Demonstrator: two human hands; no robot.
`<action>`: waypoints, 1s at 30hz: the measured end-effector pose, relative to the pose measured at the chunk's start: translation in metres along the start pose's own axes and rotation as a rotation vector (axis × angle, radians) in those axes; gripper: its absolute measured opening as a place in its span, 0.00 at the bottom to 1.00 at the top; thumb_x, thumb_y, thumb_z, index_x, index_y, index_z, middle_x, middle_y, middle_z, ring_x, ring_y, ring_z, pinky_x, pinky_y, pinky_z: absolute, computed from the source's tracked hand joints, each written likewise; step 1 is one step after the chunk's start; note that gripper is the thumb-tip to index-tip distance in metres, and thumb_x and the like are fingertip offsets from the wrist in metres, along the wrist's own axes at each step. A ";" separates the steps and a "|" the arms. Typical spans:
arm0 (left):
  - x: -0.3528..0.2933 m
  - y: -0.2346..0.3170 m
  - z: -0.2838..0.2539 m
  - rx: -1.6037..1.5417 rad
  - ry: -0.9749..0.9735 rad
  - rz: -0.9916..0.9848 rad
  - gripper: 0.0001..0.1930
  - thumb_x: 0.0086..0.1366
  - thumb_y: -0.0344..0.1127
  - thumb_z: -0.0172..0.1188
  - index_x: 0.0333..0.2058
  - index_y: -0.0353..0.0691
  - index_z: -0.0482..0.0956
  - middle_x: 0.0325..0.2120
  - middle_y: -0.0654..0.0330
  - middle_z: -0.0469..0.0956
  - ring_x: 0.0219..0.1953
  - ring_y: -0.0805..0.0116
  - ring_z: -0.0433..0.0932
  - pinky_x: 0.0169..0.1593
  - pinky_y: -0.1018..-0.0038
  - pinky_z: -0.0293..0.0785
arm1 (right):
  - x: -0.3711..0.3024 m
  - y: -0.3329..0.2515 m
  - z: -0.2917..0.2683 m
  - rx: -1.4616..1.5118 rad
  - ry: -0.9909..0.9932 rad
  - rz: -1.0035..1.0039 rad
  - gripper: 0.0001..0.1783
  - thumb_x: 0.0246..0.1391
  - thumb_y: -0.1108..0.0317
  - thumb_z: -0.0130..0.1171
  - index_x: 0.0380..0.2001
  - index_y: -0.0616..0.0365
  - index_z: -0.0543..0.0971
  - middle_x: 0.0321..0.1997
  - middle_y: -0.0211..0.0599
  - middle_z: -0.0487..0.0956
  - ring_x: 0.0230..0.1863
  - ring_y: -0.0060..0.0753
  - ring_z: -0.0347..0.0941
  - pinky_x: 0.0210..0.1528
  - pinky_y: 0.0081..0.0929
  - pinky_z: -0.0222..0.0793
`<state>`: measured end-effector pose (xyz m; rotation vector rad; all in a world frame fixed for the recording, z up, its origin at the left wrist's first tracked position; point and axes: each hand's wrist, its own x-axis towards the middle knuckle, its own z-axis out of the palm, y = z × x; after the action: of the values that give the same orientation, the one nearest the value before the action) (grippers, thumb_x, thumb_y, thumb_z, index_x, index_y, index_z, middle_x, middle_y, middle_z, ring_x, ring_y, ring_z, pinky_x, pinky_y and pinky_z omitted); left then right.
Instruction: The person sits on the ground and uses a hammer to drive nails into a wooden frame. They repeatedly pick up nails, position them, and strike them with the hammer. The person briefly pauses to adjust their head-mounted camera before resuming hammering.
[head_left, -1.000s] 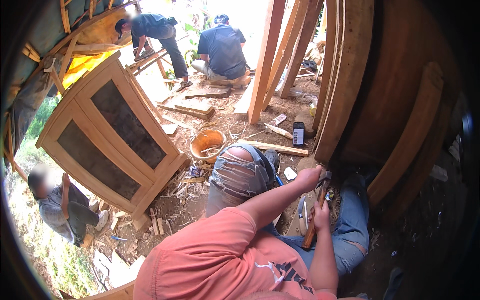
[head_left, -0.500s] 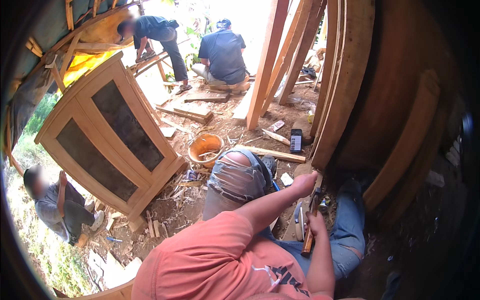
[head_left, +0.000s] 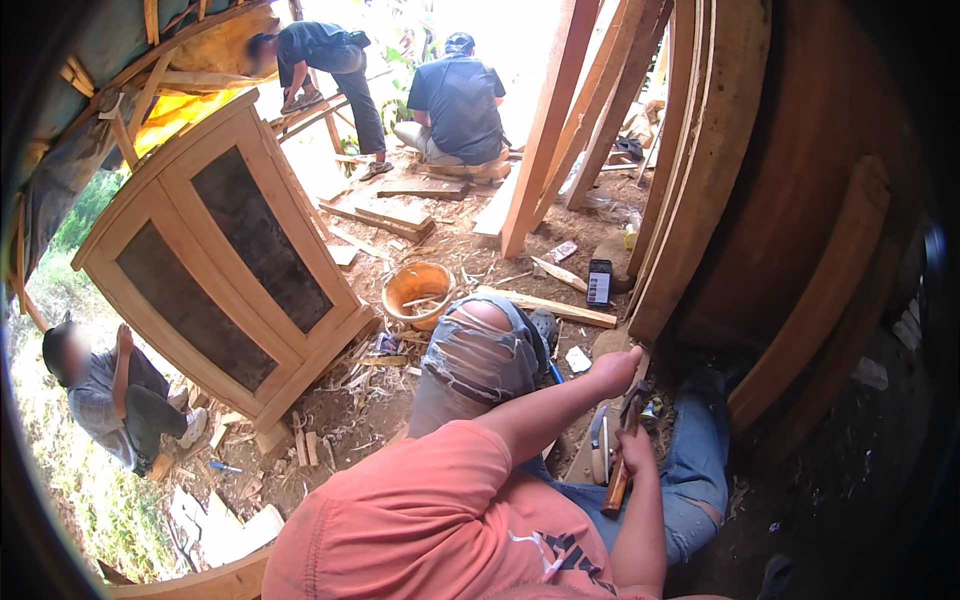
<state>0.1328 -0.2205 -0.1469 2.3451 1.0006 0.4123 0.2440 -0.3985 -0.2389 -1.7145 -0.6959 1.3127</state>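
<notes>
My right hand (head_left: 634, 449) is wrapped round the wooden handle of a hammer (head_left: 616, 488). Its dark metal head points up, close below my left hand (head_left: 616, 371). The fingers of that left hand are closed at the lower end of an upright wooden board (head_left: 655, 312). Whatever they pinch is too small to make out. Between my legs, left of the hammer, lies a sandal or pale curved object (head_left: 600, 440). My knee in torn jeans (head_left: 475, 350) is bent up on the left, and my other leg (head_left: 700, 450) stretches along the right.
A phone (head_left: 599, 283) leans near the boards. An orange bucket (head_left: 417, 293) with wood scraps stands beyond my knee. A framed wooden panel (head_left: 230, 270) leans at left. Three other people work farther off. Shavings and planks (head_left: 385, 217) litter the dirt floor.
The view has shifted slightly, so the scene sits a little differently. My left hand stays by the board, and the hammer in my right hand has hardly moved.
</notes>
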 end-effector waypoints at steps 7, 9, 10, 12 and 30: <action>0.000 -0.006 0.005 0.000 -0.004 0.006 0.10 0.67 0.24 0.54 0.46 0.35 0.68 0.37 0.40 0.85 0.45 0.35 0.84 0.46 0.46 0.79 | -0.012 -0.018 0.002 -0.192 0.039 0.013 0.25 0.63 0.64 0.65 0.59 0.64 0.74 0.32 0.42 0.80 0.26 0.35 0.80 0.28 0.36 0.79; 0.000 -0.007 0.008 0.001 0.008 0.024 0.10 0.67 0.23 0.54 0.46 0.35 0.68 0.37 0.40 0.85 0.44 0.34 0.85 0.45 0.46 0.79 | -0.015 -0.023 0.002 -0.224 0.056 -0.017 0.23 0.62 0.63 0.66 0.55 0.65 0.75 0.32 0.43 0.81 0.26 0.37 0.80 0.29 0.37 0.78; -0.001 -0.010 0.010 0.000 0.019 0.035 0.10 0.67 0.23 0.54 0.46 0.35 0.68 0.37 0.40 0.85 0.44 0.34 0.85 0.45 0.46 0.79 | -0.017 -0.022 0.004 -0.213 0.065 -0.037 0.21 0.62 0.63 0.66 0.52 0.65 0.76 0.30 0.42 0.81 0.25 0.37 0.80 0.29 0.38 0.78; -0.002 -0.015 0.010 -0.006 0.048 0.051 0.10 0.67 0.23 0.54 0.45 0.35 0.68 0.37 0.40 0.85 0.44 0.34 0.85 0.44 0.46 0.79 | -0.018 -0.023 0.007 -0.215 0.065 -0.051 0.19 0.62 0.62 0.66 0.49 0.64 0.76 0.28 0.41 0.80 0.24 0.38 0.79 0.29 0.39 0.77; -0.002 -0.005 0.006 0.001 0.021 0.032 0.09 0.68 0.24 0.53 0.46 0.35 0.68 0.37 0.39 0.85 0.44 0.34 0.84 0.44 0.44 0.78 | -0.002 -0.005 -0.005 -0.233 0.068 -0.052 0.20 0.64 0.62 0.64 0.53 0.64 0.76 0.28 0.42 0.80 0.21 0.38 0.78 0.26 0.38 0.75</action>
<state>0.1317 -0.2219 -0.1548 2.3651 0.9739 0.4503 0.2481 -0.3991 -0.2331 -1.9029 -0.8756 1.1688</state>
